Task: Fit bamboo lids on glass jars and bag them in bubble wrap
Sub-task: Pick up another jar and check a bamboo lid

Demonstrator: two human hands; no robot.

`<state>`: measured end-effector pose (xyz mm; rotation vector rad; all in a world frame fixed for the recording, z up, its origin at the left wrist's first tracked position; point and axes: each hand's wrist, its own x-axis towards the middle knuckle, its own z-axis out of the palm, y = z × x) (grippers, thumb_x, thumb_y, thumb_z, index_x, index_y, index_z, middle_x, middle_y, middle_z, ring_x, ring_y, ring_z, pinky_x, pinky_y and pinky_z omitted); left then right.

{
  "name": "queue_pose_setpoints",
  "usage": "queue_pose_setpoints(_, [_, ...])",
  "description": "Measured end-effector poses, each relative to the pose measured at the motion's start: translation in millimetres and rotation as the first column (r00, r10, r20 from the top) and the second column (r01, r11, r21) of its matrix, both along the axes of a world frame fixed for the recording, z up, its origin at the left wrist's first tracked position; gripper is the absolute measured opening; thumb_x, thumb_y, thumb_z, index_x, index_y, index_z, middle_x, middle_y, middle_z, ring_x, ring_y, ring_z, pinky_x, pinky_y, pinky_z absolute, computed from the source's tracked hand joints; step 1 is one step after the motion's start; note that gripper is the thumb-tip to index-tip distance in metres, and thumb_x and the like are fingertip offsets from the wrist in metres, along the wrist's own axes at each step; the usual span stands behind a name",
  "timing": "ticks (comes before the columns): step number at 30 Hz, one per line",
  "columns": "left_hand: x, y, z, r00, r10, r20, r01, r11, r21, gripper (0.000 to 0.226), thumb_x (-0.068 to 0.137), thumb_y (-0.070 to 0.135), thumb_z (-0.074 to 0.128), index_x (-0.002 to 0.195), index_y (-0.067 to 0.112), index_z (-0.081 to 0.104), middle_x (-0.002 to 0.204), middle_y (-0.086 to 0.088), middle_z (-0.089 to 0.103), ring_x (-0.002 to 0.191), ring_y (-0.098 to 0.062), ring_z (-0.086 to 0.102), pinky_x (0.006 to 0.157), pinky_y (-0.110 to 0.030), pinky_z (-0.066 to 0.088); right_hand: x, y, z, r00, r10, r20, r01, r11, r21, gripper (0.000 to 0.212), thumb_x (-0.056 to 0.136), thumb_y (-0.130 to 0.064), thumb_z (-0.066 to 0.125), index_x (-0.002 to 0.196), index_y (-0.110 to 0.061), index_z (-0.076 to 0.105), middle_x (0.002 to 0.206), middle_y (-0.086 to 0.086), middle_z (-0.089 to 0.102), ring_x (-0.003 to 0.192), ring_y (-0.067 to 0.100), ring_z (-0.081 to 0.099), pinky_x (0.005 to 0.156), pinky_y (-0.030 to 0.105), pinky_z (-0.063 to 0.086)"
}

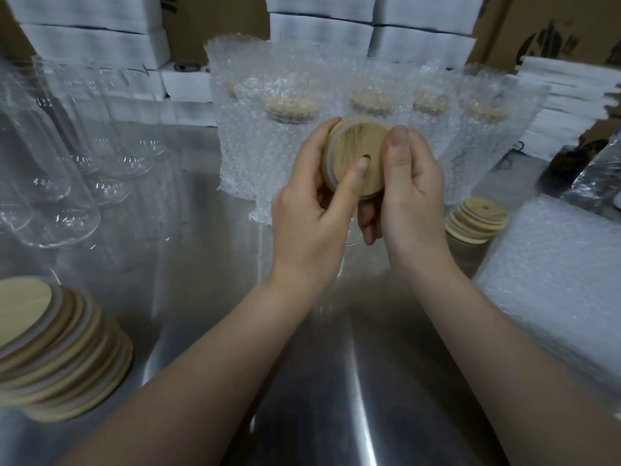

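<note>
Gripping a bamboo lid (358, 153) by its rim, both hands hold it tilted in the air just in front of the row of bagged jars (248, 136). The left hand (312, 213) curls round one edge with its thumb on the wooden face, and the right hand (413, 200) pinches the opposite edge. It looks light, stiff and dry, so rim holds suit it. The bare jars (67, 163), left of that row on the bench (208, 264), look slick and breakable, and are best grasped round the body.

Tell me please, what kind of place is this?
Most likely a packing station in a warehouse or small workshop: white boxes and cardboard cartons are stacked behind, lidded jars stand in bubble-wrap bags, and bamboo lids are piled on a steel table.
</note>
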<state>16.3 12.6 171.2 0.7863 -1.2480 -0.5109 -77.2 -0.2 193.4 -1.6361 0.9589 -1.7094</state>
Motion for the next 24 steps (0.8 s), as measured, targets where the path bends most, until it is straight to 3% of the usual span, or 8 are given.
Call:
queue_pose_setpoints(2, [2.0, -2.1, 1.4, 0.996, -0.03, -0.089, 0.033, 0.999, 0.033, 0.034, 0.093, 0.025, 0.061, 0.126, 0.018, 0.059, 0.074, 0.011, 0.064, 0.061, -0.007, 0.06, 0.057, -0.021, 0.046, -0.4, 1.2, -0.3, 1.0, 0.015, -0.013, -0.016, 0.999, -0.028, 0.028, 0.104, -0.031, 0.034, 0.083, -0.015, 0.047, 0.051, 0.001, 0.048, 0.033, 0.015, 0.045, 0.032, 0.02, 0.034])
queue_pose_setpoints(5, [5.9, -2.9, 3.4, 0.99, -0.023, -0.142, 0.029, 0.999, 0.041, 0.016, 0.099, 0.025, 0.054, 0.105, 0.018, 0.068, 0.061, 0.007, 0.059, 0.048, -0.013, 0.053, 0.046, -0.022, 0.041, 0.9, 3.8, -0.2, 0.996, 0.013, -0.089, -0.022, 0.994, -0.104, 0.023, 0.102, -0.027, 0.037, 0.086, -0.016, 0.048, 0.061, 0.001, 0.056, 0.04, 0.017, 0.054, 0.036, 0.026, 0.041])
queue_pose_setpoints(7, [7.2, -4.8, 3.4, 0.99, 0.009, -0.14, -0.003, 0.999, 0.041, 0.026, 0.103, 0.025, 0.046, 0.09, 0.018, 0.068, 0.058, 0.003, 0.056, 0.046, -0.015, 0.051, 0.044, -0.022, 0.039, 1.7, 5.0, -0.1, 0.991, 0.009, -0.13, -0.029, 0.989, -0.146, 0.019, 0.102, -0.026, 0.04, 0.088, -0.018, 0.05, 0.065, -0.003, 0.06, 0.045, 0.013, 0.06, 0.04, 0.028, 0.044])
queue_pose_setpoints(11, [6.5, -6.2, 1.2, 0.989, 0.057, -0.134, -0.052, 0.998, 0.038, 0.031, 0.103, 0.028, 0.041, 0.091, 0.024, 0.069, 0.057, 0.009, 0.056, 0.051, -0.013, 0.053, 0.049, -0.027, 0.042, 2.1, 6.8, 0.9, 0.999, 0.03, -0.04, -0.036, 0.986, -0.163, 0.015, 0.102, -0.025, 0.04, 0.091, -0.02, 0.049, 0.063, 0.003, 0.061, 0.043, 0.023, 0.062, 0.034, 0.03, 0.043])
queue_pose_setpoints(13, [4.9, -6.4, -2.4, 0.986, 0.15, -0.072, -0.147, 0.988, 0.045, 0.027, 0.1, 0.029, 0.041, 0.098, 0.028, 0.068, 0.069, 0.01, 0.06, 0.063, -0.01, 0.057, 0.06, -0.028, 0.046, -1.0, 5.4, 2.8, 0.993, 0.017, 0.113, 0.002, 0.986, -0.169, 0.013, 0.102, -0.025, 0.036, 0.093, -0.021, 0.044, 0.061, 0.003, 0.06, 0.041, 0.026, 0.062, 0.032, 0.027, 0.04])
queue_pose_setpoints(16, [4.1, -8.1, -8.6, 0.968, 0.251, 0.015, -0.252, 0.966, 0.062, 0.027, 0.093, 0.027, 0.05, 0.116, 0.02, 0.063, 0.098, 0.005, 0.059, 0.084, -0.008, 0.057, 0.075, -0.03, 0.049, -9.2, 0.6, 8.7, 0.937, -0.031, 0.349, 0.087, 0.985, -0.147, 0.011, 0.101, -0.026, 0.032, 0.094, -0.019, 0.038, 0.071, 0.0, 0.062, 0.049, 0.033, 0.067, 0.037, 0.023, 0.04])
queue_pose_setpoints(20, [2.6, -11.2, -16.0, 0.961, 0.21, 0.181, -0.239, 0.958, 0.158, 0.06, 0.082, 0.045, 0.063, 0.134, 0.021, 0.044, 0.124, 0.006, 0.045, 0.113, -0.012, 0.049, 0.097, -0.038, 0.046, -20.5, -8.8, 11.4, 0.835, -0.118, 0.538, 0.149, 0.989, -0.015, 0.008, 0.103, -0.022, 0.033, 0.097, -0.018, 0.037, 0.09, 0.004, 0.061, 0.062, 0.034, 0.07, 0.045, 0.026, 0.044])
queue_pose_setpoints(24, [1.9, -15.9, -23.1, 0.925, 0.142, 0.353, -0.232, 0.945, 0.229, 0.086, 0.077, 0.052, 0.072, 0.145, 0.019, 0.032, 0.135, 0.0, 0.04, 0.124, -0.016, 0.042, 0.105, -0.042, 0.04, -23.9, -19.1, 10.6, 0.8, -0.117, 0.589, 0.101, 0.993, 0.059, 0.006, 0.093, -0.027, 0.043, 0.096, -0.021, 0.04, 0.102, 0.004, 0.056, 0.082, 0.026, 0.067, 0.065, 0.031, 0.051])
